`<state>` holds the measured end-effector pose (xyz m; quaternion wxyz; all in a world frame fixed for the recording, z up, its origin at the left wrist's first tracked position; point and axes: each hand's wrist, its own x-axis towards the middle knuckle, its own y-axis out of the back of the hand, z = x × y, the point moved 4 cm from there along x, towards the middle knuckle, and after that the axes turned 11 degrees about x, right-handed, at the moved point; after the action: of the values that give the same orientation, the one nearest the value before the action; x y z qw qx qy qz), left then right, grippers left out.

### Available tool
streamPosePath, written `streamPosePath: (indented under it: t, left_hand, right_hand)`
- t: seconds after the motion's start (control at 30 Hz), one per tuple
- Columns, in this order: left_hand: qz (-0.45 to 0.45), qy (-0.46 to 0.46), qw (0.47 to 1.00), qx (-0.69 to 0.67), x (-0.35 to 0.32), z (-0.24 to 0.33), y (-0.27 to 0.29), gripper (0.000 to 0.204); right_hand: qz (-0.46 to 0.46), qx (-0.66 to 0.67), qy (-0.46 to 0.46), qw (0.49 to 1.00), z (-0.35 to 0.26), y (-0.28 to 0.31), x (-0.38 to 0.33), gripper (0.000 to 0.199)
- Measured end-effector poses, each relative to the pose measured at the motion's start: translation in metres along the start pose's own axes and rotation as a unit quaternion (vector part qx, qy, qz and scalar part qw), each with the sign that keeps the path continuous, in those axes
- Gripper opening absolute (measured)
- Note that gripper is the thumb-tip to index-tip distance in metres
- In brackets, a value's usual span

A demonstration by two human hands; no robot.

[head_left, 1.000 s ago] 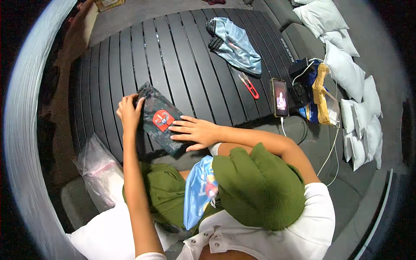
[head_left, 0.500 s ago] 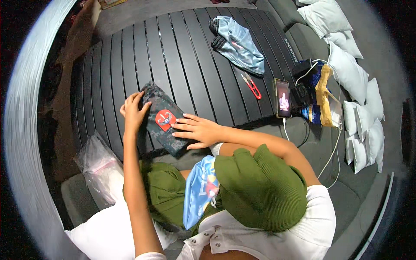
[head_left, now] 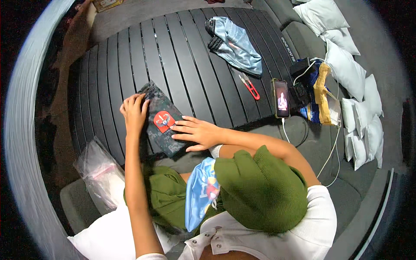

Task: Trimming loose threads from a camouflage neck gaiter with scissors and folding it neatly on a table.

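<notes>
A flat, dark camouflage cloth piece (head_left: 167, 141) with a red, rounded emblem lies slantwise across the near edge of the slatted black table. At its upper left edge my left hand (head_left: 135, 110) has its fingers and thumb drawn in, pinching the fabric. My right hand (head_left: 199, 133) rests flat over its right side, fingers stretched out and touching the emblem's edge. A light blue printed cloth (head_left: 200, 193) lies on my lap, over green clothing. Whether the camouflage piece has layers or an opening, I cannot tell.
On the black table (head_left: 130, 56) are a crumpled blue cloth (head_left: 238, 45) with black trim, red-handled thread snips (head_left: 250, 88) and a charging phone (head_left: 281, 99). Cables run beside a yellow-and-blue packet (head_left: 321, 95). White cushions (head_left: 344, 73) line the right; a clear plastic bag (head_left: 99, 167) sits left.
My left hand's fingers have drawn closer together at the cloth's upper edge. My right hand stays nearly where it was. The whole view has shifted slightly.
</notes>
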<state>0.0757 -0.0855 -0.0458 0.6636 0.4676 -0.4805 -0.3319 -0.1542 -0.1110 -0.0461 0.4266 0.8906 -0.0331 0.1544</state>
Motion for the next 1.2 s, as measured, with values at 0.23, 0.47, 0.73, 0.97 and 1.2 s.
streamPosePath:
  t: [0.23,0.47,0.73,0.97,1.2]
  left_hand:
    - [-0.103,0.013,0.992,-0.077,0.02,-0.021,-0.011,0.034]
    - [-0.207,0.047,0.952,-0.219,0.037,-0.034,-0.017,0.032]
    - [-0.238,0.05,0.934,-0.261,0.043,-0.031,-0.009,0.033]
    - [-0.232,0.069,0.925,-0.293,0.043,-0.043,-0.024,0.023]
    - [0.007,-0.003,1.0,-0.027,0.032,-0.024,0.007,0.028]
  right_hand:
    - [0.005,-0.003,0.008,1.0,-0.001,0.001,0.003,0.059]
    - [-0.006,0.004,0.0,1.0,-0.002,0.001,0.004,0.059]
    - [-0.004,-0.001,0.002,1.0,0.001,-0.002,0.003,0.058]
    - [-0.014,0.007,-0.005,1.0,0.0,0.0,0.005,0.056]
    - [-0.018,-0.005,-0.006,1.0,0.002,-0.001,0.004,0.054]
